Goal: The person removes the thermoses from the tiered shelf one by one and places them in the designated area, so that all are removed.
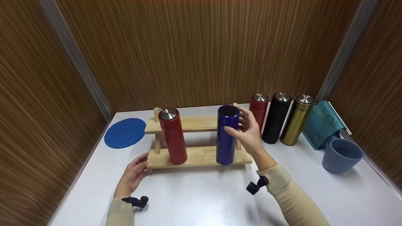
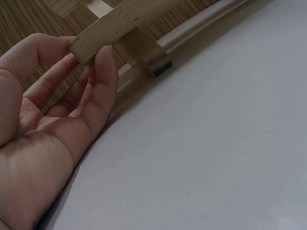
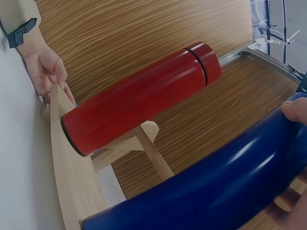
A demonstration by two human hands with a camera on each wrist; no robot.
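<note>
A two-tier wooden rack (image 1: 201, 156) stands on the white table (image 1: 201, 194). On its lower shelf a red flask (image 1: 172, 138) stands at the left and a blue flask (image 1: 225, 144) at the right. My right hand (image 1: 239, 126) grips the blue flask near its top, fingers curled round it. In the right wrist view the blue flask (image 3: 216, 187) fills the foreground, with the red flask (image 3: 139, 100) and the rack (image 3: 72, 167) behind. My left hand (image 1: 138, 165) holds the left end of the lower shelf. The left wrist view shows its fingers (image 2: 103, 72) on the board's end (image 2: 115, 24).
A second red flask (image 1: 259, 110), a black flask (image 1: 276, 121) and a gold flask (image 1: 295, 124) stand in a row at the back right. A blue cup (image 1: 342, 155) and a teal pouch (image 1: 320, 122) sit at the far right. A round blue mat (image 1: 125, 132) lies left of the rack. Wood-panelled walls enclose the table.
</note>
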